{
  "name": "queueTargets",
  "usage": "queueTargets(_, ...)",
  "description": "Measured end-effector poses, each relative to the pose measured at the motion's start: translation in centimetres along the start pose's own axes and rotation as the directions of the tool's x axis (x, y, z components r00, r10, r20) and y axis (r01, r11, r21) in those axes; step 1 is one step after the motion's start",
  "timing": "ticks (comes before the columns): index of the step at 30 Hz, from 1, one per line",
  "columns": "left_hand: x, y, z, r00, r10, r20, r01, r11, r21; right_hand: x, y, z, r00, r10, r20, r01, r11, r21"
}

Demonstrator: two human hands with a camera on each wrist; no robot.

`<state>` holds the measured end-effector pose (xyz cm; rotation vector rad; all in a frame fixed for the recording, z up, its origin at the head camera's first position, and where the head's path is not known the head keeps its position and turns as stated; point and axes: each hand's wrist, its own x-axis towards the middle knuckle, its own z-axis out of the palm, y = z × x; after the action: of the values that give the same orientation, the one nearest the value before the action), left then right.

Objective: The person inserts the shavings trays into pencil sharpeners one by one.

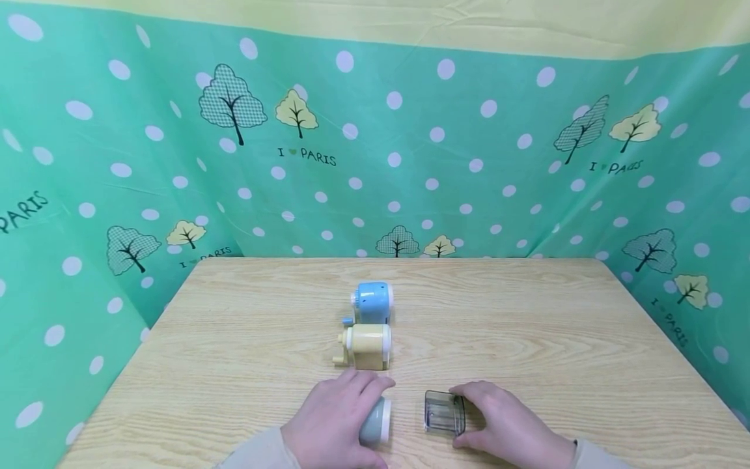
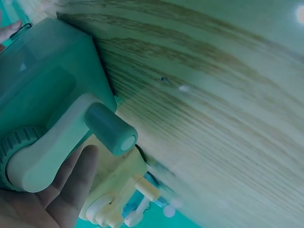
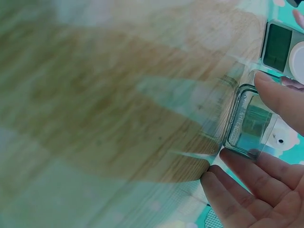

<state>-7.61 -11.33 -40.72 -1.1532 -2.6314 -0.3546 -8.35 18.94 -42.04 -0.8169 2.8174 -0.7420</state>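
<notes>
A grey-green crank pencil sharpener (image 1: 374,423) lies near the table's front, its white end toward the right. My left hand (image 1: 335,420) grips it from above, covering most of it in the head view. Its crank (image 2: 59,142) shows large in the left wrist view, beside the fingers (image 2: 73,190). To the right, my right hand (image 1: 510,423) pinches a smoky see-through shavings drawer (image 1: 441,415) between thumb and fingers. In the right wrist view the drawer (image 3: 249,121) sits close to the tabletop, apart from the sharpener, whose dark rectangular opening (image 3: 278,46) shows.
Beyond the left hand stand a cream crank pencil sharpener (image 1: 369,347) and, behind it, a blue one (image 1: 375,299), lined up with cranks to the left. The wood-grain table (image 1: 539,319) backs onto a green dotted curtain (image 1: 410,130).
</notes>
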Motion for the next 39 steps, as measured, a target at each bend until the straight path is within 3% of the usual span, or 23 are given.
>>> queueTargets(19, 0.46, 0.24, -0.07, 0.995, -0.054, 0.085, 0.055, 0.998, -0.012, -0.15, 0.07, 0.04, 1.000, 0.006, 0.011, -0.006, 1.000, -0.005)
queueTargets(39, 0.54, 0.27, 0.01, 0.996, -0.045, 0.075, 0.046, 0.999, -0.002, 0.22, -0.13, -0.28, 0.999, -0.053, 0.012, 0.053, 0.997, -0.064)
